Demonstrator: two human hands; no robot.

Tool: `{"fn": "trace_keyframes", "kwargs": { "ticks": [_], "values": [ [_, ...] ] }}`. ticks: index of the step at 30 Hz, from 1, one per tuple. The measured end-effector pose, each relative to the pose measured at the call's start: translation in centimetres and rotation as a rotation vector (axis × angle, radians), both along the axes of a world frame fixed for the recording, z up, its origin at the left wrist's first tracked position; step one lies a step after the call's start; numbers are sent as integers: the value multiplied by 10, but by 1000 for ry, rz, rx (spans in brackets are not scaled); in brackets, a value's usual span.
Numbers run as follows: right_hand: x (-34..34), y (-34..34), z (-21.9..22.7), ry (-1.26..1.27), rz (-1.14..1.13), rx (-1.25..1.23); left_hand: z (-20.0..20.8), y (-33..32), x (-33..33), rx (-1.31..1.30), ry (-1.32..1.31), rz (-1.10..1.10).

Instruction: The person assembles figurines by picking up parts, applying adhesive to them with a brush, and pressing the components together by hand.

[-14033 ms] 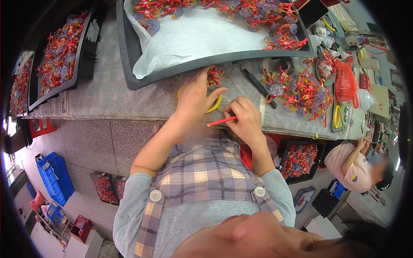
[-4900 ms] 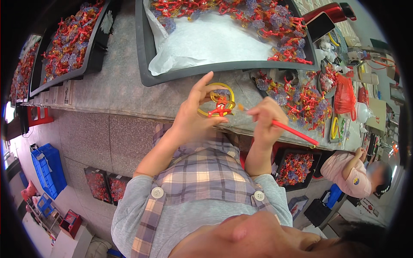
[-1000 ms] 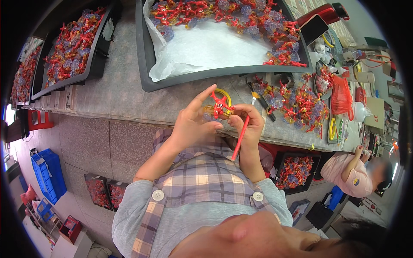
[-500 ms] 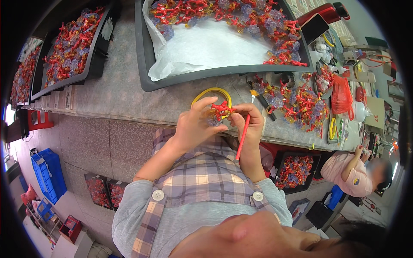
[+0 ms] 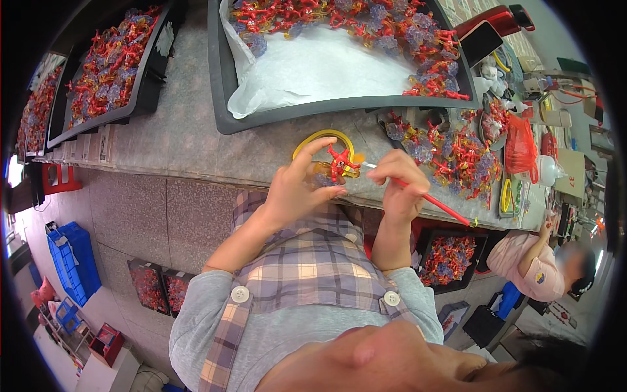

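A small red toy figure (image 5: 339, 162) with yellow and clear purplish parts is pinched between the thumb and fingers of my left hand (image 5: 297, 186). My right hand (image 5: 401, 183) grips a red-handled paintbrush (image 5: 437, 204), its yellowish bristles close against the right side of the figure. Whether the bristles touch it I cannot tell. Behind the figure, a yellow ring (image 5: 324, 135) rests on the grey table (image 5: 189, 117) near its front edge.
Beyond my hands stands a black tray (image 5: 287, 117) with white lining and many similar figures. More figures lie in a pile (image 5: 464, 153) at right and in another tray (image 5: 111, 121) at left. A red plastic bag (image 5: 519, 150) and a phone (image 5: 481, 44) are at right. A co-worker (image 5: 529, 261) sits beyond.
My right hand has let go of the figure and moved right. The brush has swung round from pointing away from me to pointing left, with its bristles at the figure.
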State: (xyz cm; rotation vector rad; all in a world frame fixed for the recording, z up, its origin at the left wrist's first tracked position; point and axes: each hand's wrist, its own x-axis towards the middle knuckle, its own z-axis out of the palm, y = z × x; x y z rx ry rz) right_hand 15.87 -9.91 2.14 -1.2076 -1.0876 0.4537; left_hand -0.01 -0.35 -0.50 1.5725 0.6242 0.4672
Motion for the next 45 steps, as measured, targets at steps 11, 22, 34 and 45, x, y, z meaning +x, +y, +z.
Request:
{"fn": "trace_keyframes", "kwargs": {
  "ticks": [11, 22, 34, 45],
  "values": [
    [-1, 6, 13, 93, -120, -449, 0, 4, 3, 110, -46, 5],
    [-26, 3, -18, -784, -307, -56, 4, 10, 2, -598, -356, -157],
    [-10, -13, 0, -303, -191, -131, 10, 10, 1, -106, -177, -86],
    [-21, 15, 10, -580, -12, -143, 10, 11, 1, -75, -85, -85]
  ]
}}
